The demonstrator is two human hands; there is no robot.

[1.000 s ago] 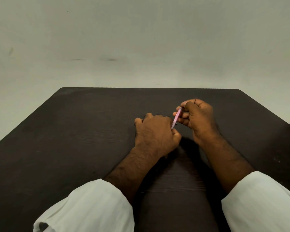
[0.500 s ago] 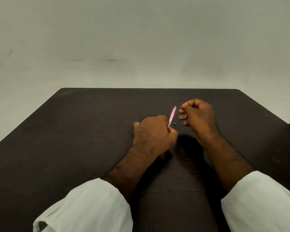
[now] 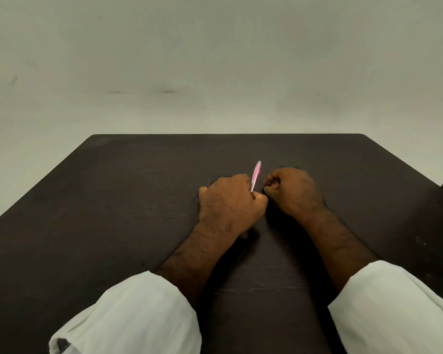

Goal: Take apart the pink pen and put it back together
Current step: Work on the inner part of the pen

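Note:
My left hand (image 3: 230, 203) grips the lower end of the pink pen barrel (image 3: 255, 175), which sticks up and away from me over the dark table (image 3: 138, 200). Just to its right, my right hand (image 3: 292, 190) rests low on the table with curled fingers. Its thumb and forefinger pinch together at a small dark pen piece (image 3: 265, 189) on the tabletop, most of which is hidden by the fingertips. The two hands almost touch.
A thin faint line, perhaps another pen part, shows on the table just left of my left hand (image 3: 209, 180). Both white sleeves (image 3: 138, 315) lie over the table's near side. A pale wall stands behind the far edge.
My right hand let go of the pen's top end, and a small dark piece appeared on the table. The hand then dropped and curled its fingers over that piece. My left hand kept the barrel.

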